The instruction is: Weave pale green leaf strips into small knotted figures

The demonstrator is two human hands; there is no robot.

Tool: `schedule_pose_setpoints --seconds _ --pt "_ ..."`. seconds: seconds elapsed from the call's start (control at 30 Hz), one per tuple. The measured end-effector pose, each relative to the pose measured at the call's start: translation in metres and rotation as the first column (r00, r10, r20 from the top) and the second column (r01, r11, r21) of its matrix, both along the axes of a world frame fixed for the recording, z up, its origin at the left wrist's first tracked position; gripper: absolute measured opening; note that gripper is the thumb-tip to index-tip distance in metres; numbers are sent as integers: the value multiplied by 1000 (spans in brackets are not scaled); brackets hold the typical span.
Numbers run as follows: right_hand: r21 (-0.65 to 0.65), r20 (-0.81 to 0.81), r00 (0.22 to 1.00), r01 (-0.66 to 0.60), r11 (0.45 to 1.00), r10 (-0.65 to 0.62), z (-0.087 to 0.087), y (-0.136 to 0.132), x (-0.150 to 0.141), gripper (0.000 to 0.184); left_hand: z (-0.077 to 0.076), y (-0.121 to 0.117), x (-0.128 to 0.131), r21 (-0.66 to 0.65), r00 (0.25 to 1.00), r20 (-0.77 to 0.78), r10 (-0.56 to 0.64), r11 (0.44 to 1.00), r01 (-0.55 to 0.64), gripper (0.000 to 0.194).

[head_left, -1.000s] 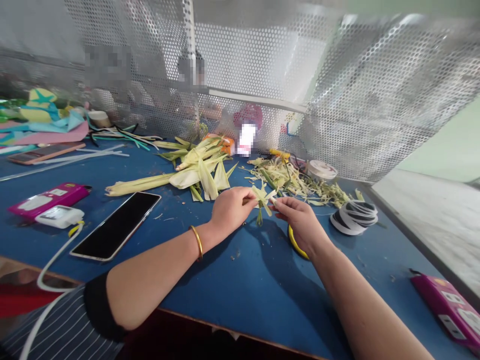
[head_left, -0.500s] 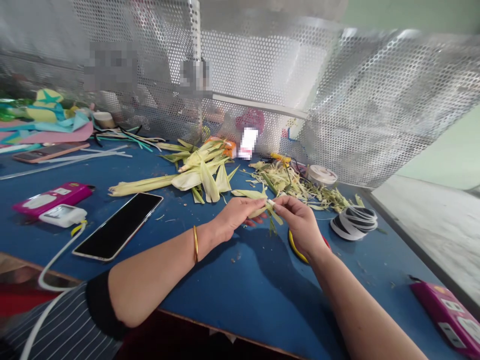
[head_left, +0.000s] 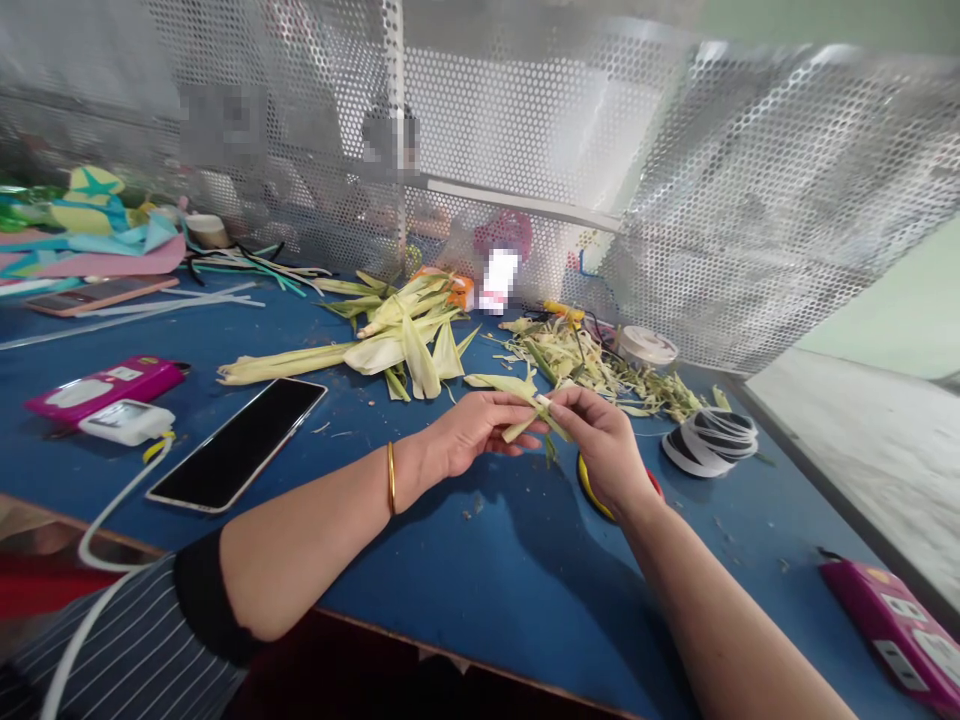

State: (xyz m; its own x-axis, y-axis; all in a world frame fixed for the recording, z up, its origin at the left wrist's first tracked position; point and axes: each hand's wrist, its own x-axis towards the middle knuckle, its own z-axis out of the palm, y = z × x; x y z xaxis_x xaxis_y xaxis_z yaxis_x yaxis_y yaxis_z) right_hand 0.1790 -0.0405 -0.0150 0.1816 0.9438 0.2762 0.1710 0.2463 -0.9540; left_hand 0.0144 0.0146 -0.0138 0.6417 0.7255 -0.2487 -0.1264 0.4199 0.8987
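My left hand (head_left: 472, 437) and my right hand (head_left: 600, 445) meet above the blue table (head_left: 465, 590) and pinch a small piece of pale yellow-green leaf strips (head_left: 517, 395). The left fingers hold its underside, with one strip running out to the left. The right thumb and forefinger are closed on its right end. A gold bangle (head_left: 391, 478) is on my left wrist. A yellow ring-shaped thing (head_left: 589, 487) lies on the table partly hidden under my right hand.
A pile of long leaves (head_left: 390, 340) and a heap of leaf scraps (head_left: 600, 370) lie behind my hands. A black phone (head_left: 240, 440), pink power strips (head_left: 105, 382) (head_left: 892, 620), a tape roll (head_left: 709, 440) and a perforated metal screen (head_left: 675, 180) surround the work spot.
The leaf piece has turned from upright to lying flatter, with a long strip now stretching left. Both hands have dropped slightly and drawn a little closer together.
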Motion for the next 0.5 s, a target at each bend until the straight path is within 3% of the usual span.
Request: schedule_pose_setpoints --seconds 0.2,0.33,0.5 --pt "27 89 996 -5 1000 2 -2 -1 -2 18 1 -2 1 -4 1000 -19 -3 1000 3 12" --pt "44 20 1000 -21 999 20 0 -2 -2 15 4 -4 1 27 997 -49 66 998 -65 8" --pt "143 -82 982 180 973 -169 6 0 10 16 4 -2 1 88 992 -55 112 990 -107 13"
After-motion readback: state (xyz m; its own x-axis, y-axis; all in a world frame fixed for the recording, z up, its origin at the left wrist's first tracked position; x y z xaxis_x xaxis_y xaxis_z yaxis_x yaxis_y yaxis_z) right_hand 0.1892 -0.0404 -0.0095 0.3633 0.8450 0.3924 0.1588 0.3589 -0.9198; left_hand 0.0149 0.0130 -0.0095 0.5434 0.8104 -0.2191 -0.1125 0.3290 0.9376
